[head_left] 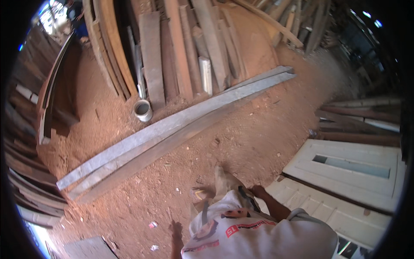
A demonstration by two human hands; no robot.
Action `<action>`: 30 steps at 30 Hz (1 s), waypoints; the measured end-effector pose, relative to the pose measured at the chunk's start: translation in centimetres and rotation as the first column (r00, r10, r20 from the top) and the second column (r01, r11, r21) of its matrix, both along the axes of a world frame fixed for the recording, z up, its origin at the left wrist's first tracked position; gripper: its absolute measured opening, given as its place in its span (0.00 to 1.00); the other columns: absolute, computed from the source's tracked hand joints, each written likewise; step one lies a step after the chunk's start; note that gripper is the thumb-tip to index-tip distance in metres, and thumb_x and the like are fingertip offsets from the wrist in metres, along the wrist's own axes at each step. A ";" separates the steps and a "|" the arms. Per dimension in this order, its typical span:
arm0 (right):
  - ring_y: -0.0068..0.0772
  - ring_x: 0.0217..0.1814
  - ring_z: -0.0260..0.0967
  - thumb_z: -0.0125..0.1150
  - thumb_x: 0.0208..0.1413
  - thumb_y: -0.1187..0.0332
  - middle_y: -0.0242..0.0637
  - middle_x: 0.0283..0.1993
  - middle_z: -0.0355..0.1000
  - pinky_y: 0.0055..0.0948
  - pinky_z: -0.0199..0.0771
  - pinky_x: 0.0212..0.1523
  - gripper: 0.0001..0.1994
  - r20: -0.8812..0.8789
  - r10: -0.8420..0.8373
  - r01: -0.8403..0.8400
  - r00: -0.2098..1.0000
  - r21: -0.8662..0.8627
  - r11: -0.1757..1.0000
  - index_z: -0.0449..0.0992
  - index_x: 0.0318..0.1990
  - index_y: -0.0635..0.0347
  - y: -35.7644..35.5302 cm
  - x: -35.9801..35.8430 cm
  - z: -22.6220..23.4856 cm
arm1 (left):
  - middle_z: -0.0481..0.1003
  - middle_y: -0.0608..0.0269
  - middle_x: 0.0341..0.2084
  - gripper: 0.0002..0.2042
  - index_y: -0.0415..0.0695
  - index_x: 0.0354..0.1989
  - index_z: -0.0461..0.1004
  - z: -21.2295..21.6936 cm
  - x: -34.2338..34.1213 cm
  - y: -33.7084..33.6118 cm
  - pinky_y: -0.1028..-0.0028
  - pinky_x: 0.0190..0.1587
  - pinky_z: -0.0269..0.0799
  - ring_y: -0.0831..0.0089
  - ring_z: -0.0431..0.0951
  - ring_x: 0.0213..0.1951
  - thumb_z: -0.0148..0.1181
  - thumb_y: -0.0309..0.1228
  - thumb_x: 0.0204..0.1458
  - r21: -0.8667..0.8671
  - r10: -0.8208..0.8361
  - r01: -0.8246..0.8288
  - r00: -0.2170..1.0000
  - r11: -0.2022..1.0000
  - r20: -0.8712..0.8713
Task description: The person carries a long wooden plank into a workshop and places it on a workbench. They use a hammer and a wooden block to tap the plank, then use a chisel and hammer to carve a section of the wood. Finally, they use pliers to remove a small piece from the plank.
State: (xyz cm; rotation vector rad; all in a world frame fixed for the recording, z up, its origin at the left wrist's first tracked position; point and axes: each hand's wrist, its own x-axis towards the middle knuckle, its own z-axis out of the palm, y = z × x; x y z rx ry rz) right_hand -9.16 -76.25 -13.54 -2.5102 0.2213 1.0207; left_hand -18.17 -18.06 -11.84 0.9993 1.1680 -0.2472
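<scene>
Slanting lengthwise from lower left to upper right lie grey planks [181, 118].

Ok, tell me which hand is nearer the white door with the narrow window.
Right. The right hand is left of the white door, slightly lower in view; the left hand is farther left and lower.

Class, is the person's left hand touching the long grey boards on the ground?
Apart. The head view shows it: a wide stretch of reddish ground lies between the left hand and the long grey boards.
</scene>
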 end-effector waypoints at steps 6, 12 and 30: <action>0.48 0.51 0.79 0.62 0.59 0.42 0.54 0.44 0.79 0.41 0.76 0.50 0.29 0.440 -0.471 0.416 0.764 0.220 0.882 0.79 0.42 0.67 1.4 12.1 12.7 | 0.77 0.59 0.32 0.23 0.43 0.48 0.72 0.1 2.4 -3.5 0.67 0.31 0.73 0.67 0.77 0.31 0.61 0.52 0.61 0.054 -0.048 0.046 0.998 0.997 0.038; 0.56 0.56 0.76 0.62 0.59 0.43 0.59 0.50 0.77 0.45 0.75 0.54 0.30 0.308 -0.566 0.456 0.765 0.362 0.813 0.78 0.47 0.68 -2.9 3.7 12.8 | 0.81 0.49 0.36 0.29 0.42 0.46 0.78 -3.2 3.5 -4.8 0.59 0.40 0.77 0.57 0.81 0.38 0.46 0.58 0.65 0.187 -0.895 0.952 0.294 0.243 -0.335; 0.31 0.31 0.78 0.63 0.63 0.48 0.43 0.27 0.77 0.35 0.76 0.34 0.25 0.195 -0.939 0.747 0.283 0.569 0.343 0.80 0.35 0.69 -23.5 -2.8 5.3 | 0.81 0.52 0.27 0.19 0.35 0.39 0.78 5.0 17.7 -22.7 0.64 0.25 0.80 0.62 0.81 0.23 0.63 0.44 0.60 0.226 -0.803 0.896 0.443 0.383 -0.399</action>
